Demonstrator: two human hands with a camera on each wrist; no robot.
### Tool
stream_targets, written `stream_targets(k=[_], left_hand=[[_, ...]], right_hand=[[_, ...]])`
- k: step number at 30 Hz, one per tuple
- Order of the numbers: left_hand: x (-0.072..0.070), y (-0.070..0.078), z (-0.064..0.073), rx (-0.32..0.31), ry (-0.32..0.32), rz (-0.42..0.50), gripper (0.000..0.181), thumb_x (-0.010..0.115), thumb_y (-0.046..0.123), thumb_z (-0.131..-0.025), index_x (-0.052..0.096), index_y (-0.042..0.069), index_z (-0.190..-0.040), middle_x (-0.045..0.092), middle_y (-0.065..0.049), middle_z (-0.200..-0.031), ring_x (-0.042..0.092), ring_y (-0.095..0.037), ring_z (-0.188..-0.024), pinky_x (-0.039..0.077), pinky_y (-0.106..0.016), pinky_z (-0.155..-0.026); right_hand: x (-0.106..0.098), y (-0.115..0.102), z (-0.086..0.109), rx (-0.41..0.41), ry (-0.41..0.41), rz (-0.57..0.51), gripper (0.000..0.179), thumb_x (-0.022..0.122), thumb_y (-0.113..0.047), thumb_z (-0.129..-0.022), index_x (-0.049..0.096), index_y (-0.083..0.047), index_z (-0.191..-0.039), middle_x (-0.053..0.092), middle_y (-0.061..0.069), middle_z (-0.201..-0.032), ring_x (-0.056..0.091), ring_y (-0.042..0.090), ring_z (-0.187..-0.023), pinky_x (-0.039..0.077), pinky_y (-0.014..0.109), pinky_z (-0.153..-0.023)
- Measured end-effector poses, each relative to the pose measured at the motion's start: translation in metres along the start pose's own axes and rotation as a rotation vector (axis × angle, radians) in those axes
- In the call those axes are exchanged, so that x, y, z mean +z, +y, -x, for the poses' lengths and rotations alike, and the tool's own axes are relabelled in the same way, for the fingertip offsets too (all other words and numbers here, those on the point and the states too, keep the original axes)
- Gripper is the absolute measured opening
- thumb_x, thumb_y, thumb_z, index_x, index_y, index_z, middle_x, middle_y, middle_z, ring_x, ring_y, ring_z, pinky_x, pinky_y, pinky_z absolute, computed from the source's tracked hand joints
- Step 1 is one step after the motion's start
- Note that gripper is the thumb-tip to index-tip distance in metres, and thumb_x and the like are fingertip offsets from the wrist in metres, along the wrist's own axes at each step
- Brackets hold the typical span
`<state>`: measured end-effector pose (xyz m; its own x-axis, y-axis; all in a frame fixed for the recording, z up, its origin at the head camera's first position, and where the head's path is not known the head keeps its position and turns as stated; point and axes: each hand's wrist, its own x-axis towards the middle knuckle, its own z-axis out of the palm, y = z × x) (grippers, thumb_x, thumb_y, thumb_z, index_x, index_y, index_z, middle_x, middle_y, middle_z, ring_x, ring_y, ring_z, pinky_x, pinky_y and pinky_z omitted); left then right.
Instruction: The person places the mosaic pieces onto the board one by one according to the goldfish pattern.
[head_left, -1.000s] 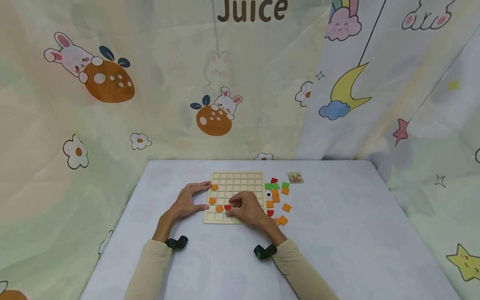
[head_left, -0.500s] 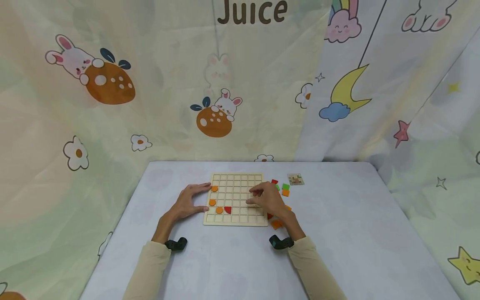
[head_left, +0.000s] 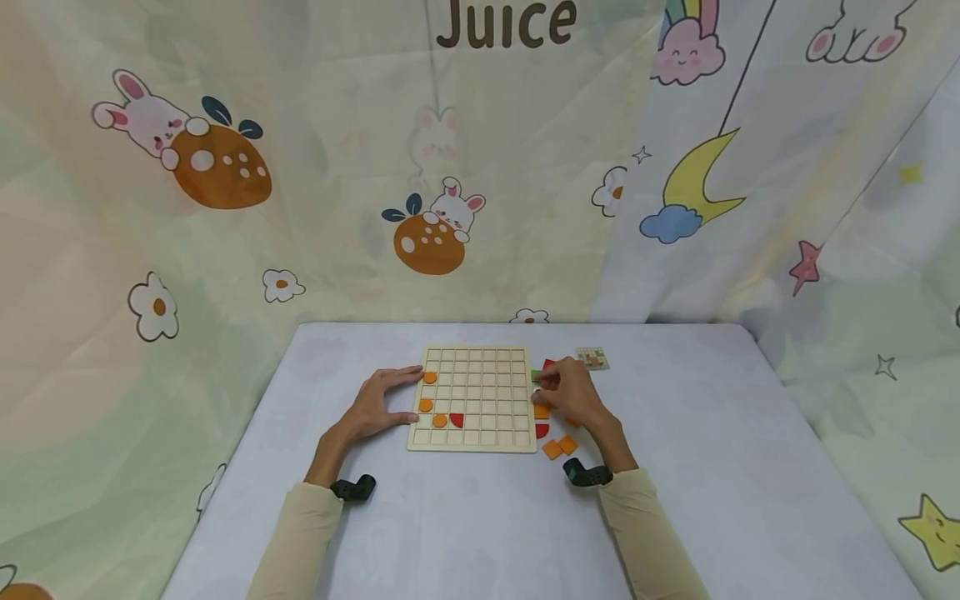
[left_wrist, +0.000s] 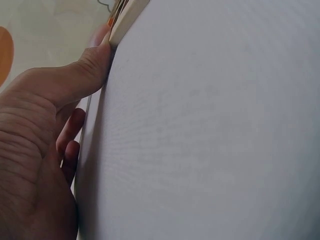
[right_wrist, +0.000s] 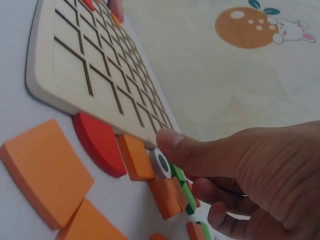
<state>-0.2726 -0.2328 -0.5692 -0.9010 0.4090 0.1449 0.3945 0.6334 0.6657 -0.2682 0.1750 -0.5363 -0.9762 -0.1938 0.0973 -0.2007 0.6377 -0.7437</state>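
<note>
A square wooden grid board lies on the table. Several orange discs sit along its left side, with a red quarter-round piece in the cell beside one. My left hand rests against the board's left edge, thumb and forefinger spread apart along it. Past the right edge, my right hand hovers over the loose pieces with nothing visible in its fingers. In the right wrist view, the thumb is close to a white round piece with a dark centre; the other fingers hang loosely curled.
Orange squares, a red rounded piece and a green piece lie right of the board, some partly hidden by my right hand. A small patterned card lies beyond them. A printed curtain hangs behind the table.
My right hand has let go of the red quarter-round piece on the board and moved right to the loose pieces. The left hand has stayed at the board's edge.
</note>
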Motion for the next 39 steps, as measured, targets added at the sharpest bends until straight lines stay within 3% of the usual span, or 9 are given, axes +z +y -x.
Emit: stream_targets(k=[6,16,22,32,39], left_hand=[[0.001,-0.001,0.000,0.003,0.004,-0.005,0.083,0.098,0.031,-0.082,0.062,0.013,-0.155,0.055,-0.009,-0.167,0.049,-0.041,-0.150,0.031,-0.074,-0.123],[0.002,-0.003,0.000,0.015,0.017,-0.022,0.084,0.098,0.034,-0.080,0.064,0.013,-0.154,0.057,-0.009,-0.166,0.050,-0.041,-0.148,0.033,-0.072,-0.119],[0.002,-0.004,-0.001,0.009,0.016,-0.007,0.084,0.099,0.032,-0.080,0.064,0.013,-0.154,0.056,-0.009,-0.166,0.049,-0.041,-0.149,0.032,-0.072,-0.121],[0.002,-0.004,-0.001,0.007,0.018,-0.004,0.083,0.099,0.032,-0.080,0.064,0.014,-0.154,0.056,-0.007,-0.167,0.049,-0.040,-0.148,0.031,-0.072,-0.121],[0.002,-0.004,-0.001,-0.002,0.017,-0.011,0.083,0.098,0.032,-0.081,0.063,0.014,-0.154,0.056,-0.008,-0.167,0.048,-0.041,-0.149,0.031,-0.073,-0.121]], right_hand=[[0.000,0.010,-0.001,-0.011,-0.010,0.017,0.031,0.094,-0.007,-0.085,0.084,0.004,-0.111,0.068,0.007,-0.079,0.056,0.018,-0.075,0.045,0.024,-0.065],[-0.001,0.013,-0.001,-0.012,-0.011,0.015,0.023,0.094,-0.004,-0.084,0.084,0.004,-0.103,0.068,0.009,-0.079,0.056,0.019,-0.074,0.046,0.024,-0.065],[0.000,0.012,-0.001,-0.003,-0.026,0.027,0.022,0.092,-0.005,-0.087,0.085,0.003,-0.106,0.067,0.007,-0.079,0.055,0.018,-0.076,0.045,0.024,-0.064],[-0.002,0.008,0.000,0.001,-0.046,0.046,0.018,0.089,-0.006,-0.090,0.083,0.002,-0.106,0.067,0.007,-0.082,0.056,0.019,-0.079,0.046,0.024,-0.068],[-0.003,0.006,0.001,-0.015,-0.006,0.103,0.021,0.091,-0.015,-0.090,0.084,-0.003,-0.106,0.071,0.006,-0.087,0.060,0.021,-0.083,0.050,0.030,-0.074]])
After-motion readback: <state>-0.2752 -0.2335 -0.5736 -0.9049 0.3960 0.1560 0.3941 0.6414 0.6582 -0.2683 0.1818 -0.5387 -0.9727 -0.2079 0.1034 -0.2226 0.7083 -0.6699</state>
